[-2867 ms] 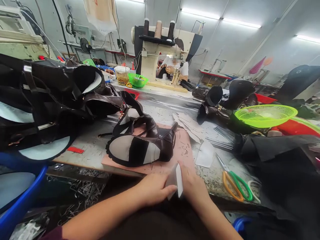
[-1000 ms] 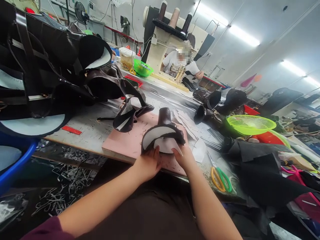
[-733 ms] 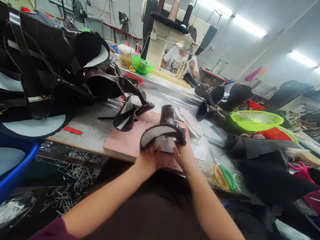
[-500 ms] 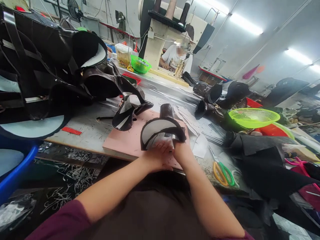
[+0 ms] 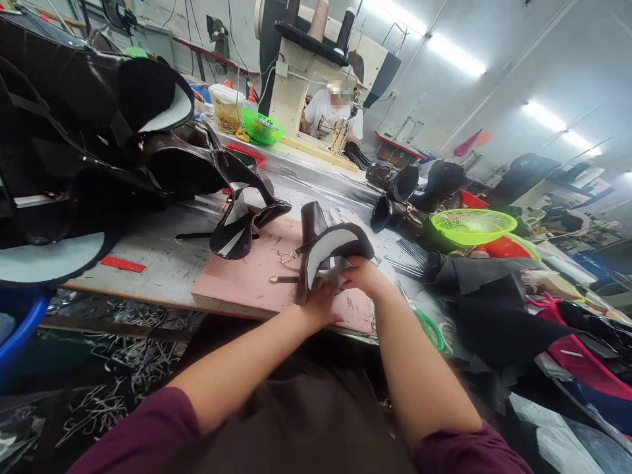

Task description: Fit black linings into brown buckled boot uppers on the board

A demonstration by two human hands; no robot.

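Note:
A dark brown leather boot upper (image 5: 312, 227) lies on a pink board (image 5: 237, 276), with its wide, pale-lined opening facing me. My left hand (image 5: 320, 304) is at the near left rim, fingers reaching into the opening and partly hidden. At the right side of the same opening, my right hand (image 5: 363, 275) holds the edge with its fingers curled inward. From the upper's left side stick out a small metal buckle (image 5: 287, 257) and a strap end (image 5: 284, 280). Another boot upper (image 5: 232, 237) rests at the board's far left corner.
Dark boot uppers (image 5: 123, 118) are piled high on the left, and more (image 5: 395, 207) lie at the back right. Green-handled scissors (image 5: 430, 329) lie beside my right forearm. A lime basket (image 5: 474, 227) stands on the right. A person in white (image 5: 328, 115) sits behind a sewing machine (image 5: 301, 66).
The boot upper has been turned and tilted, so its buckle and strap end now show on the left. My right hand has shifted along the rim. The whole view has swung somewhat right.

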